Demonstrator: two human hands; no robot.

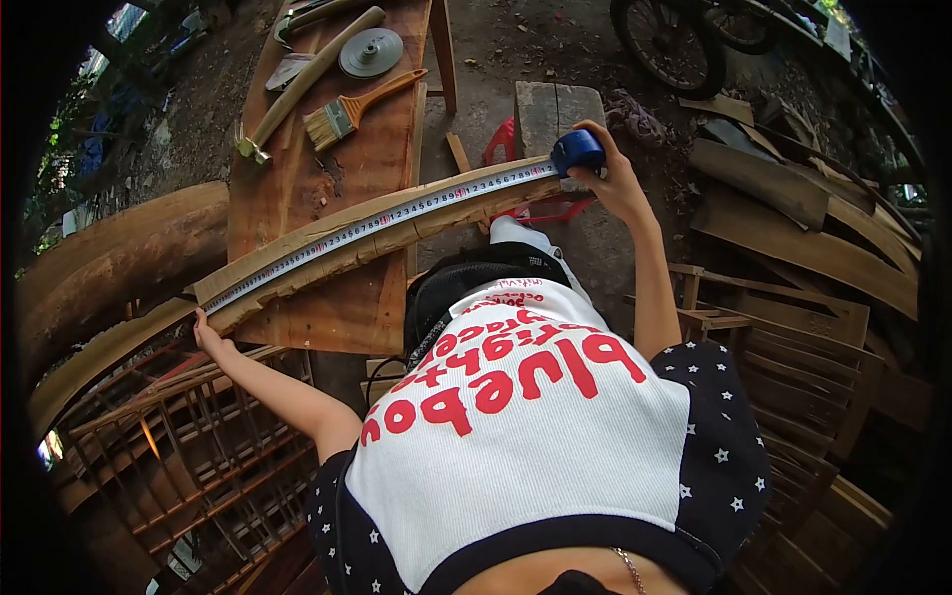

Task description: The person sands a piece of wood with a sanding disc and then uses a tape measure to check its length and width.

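While the right hand [613, 178] grips the tape case [577, 151] and the left hand [206, 332] pins the tape [387, 220] to the plank [327, 260] end, keeping it taut and flat should give a true reading.

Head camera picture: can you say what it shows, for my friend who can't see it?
A person stretches a tape measure along a curved wooden plank, the right hand gripping its blue case and the left hand pinning the tape's end. The plank lies across a wooden workbench holding a paintbrush, a hammer and a metal disc.
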